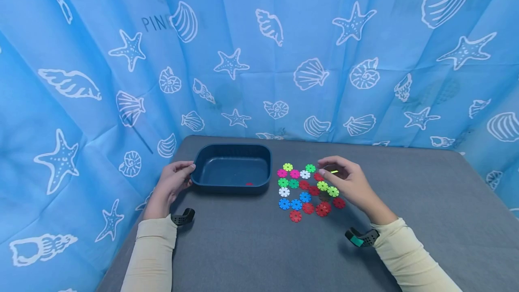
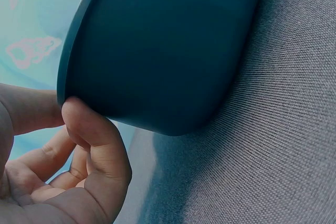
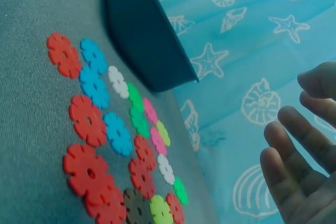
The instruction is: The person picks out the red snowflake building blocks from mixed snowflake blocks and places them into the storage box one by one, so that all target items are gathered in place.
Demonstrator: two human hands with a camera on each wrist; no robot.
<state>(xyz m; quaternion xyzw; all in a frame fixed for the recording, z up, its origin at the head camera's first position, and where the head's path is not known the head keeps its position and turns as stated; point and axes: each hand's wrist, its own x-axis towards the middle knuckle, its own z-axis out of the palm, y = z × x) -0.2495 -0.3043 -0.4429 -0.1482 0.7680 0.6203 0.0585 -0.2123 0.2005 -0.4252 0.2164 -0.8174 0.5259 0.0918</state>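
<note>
A dark blue rectangular plastic tub [image 1: 231, 189] stands at the left of the grey table. My left hand [image 1: 175, 181] pinches its left rim, and in the left wrist view the thumb [image 2: 94, 124] presses the outer wall. Inside the tub a small bit of a red disc [image 1: 249, 184] shows. To the right lie several flower-shaped notched discs, among them a blue disc [image 1: 284, 204], a pink disc [image 1: 282, 173] and a brown disc [image 3: 137, 208]. Over their right side hovers my right hand [image 1: 344, 177], fingers loosely bent and apart, nothing held. A yellow sliver [image 1: 334, 172] shows between thumb and forefinger.
The grey cloth-covered table [image 1: 243, 247] ends at the back against a blue curtain [image 1: 259, 93] with white shell and starfish prints. Each wrist wears a black strap, the left strap [image 1: 183, 216] and the right strap [image 1: 362, 238].
</note>
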